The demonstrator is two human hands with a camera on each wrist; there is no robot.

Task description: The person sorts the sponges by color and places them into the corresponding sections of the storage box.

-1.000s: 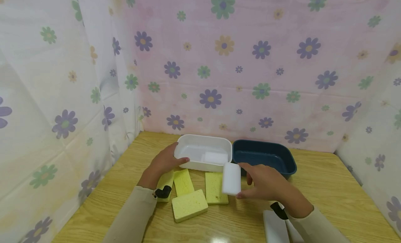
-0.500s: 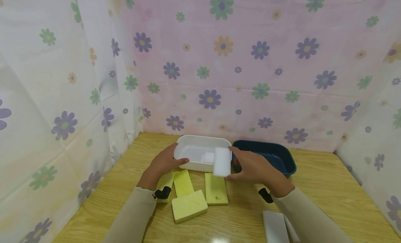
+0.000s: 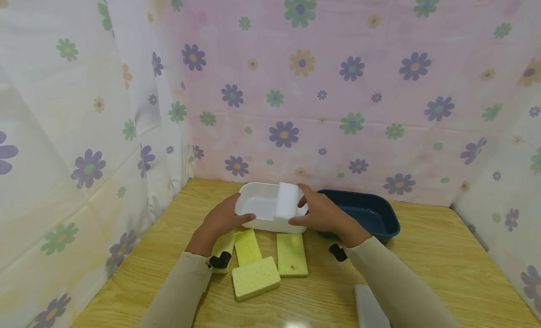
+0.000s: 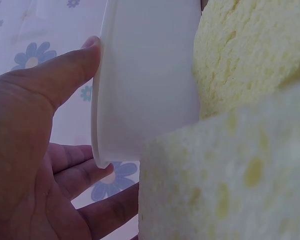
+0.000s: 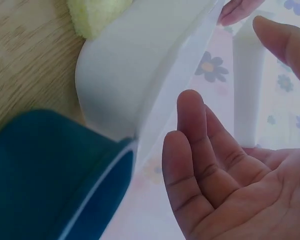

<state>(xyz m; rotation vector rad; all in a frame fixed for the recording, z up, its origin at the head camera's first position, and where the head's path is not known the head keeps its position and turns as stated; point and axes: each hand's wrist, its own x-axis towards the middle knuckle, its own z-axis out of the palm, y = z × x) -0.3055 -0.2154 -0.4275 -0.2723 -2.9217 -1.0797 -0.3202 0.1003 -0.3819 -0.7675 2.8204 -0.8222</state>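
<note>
My left hand (image 3: 220, 220) holds the left end of a white plastic bin (image 3: 267, 225), its thumb at the rim (image 4: 97, 90) in the left wrist view. Over the bin's right part, my right hand (image 3: 323, 213) pinches a smooth white sponge (image 3: 287, 201) between thumb and fingers. That sponge stands above the rim and hides part of the bin's inside. Behind the right hand's fingers it shows as a pale upright block (image 5: 247, 90) in the right wrist view. Several yellow sponges lie on the table in front of the bin, among them a thick one (image 3: 256, 278).
A dark blue bin (image 3: 390, 227) stands just right of the white one. Another yellow sponge (image 3: 292, 255) lies flat before the white bin. At the front right a white sponge (image 3: 369, 307) is partly covered by my right sleeve (image 3: 397, 276). Flowered cloth (image 3: 236, 144) hangs behind the table.
My right hand has carried the white sponge left and away from me, from in front of the bins to over the white bin. The left hand has stayed on the bin's end.
</note>
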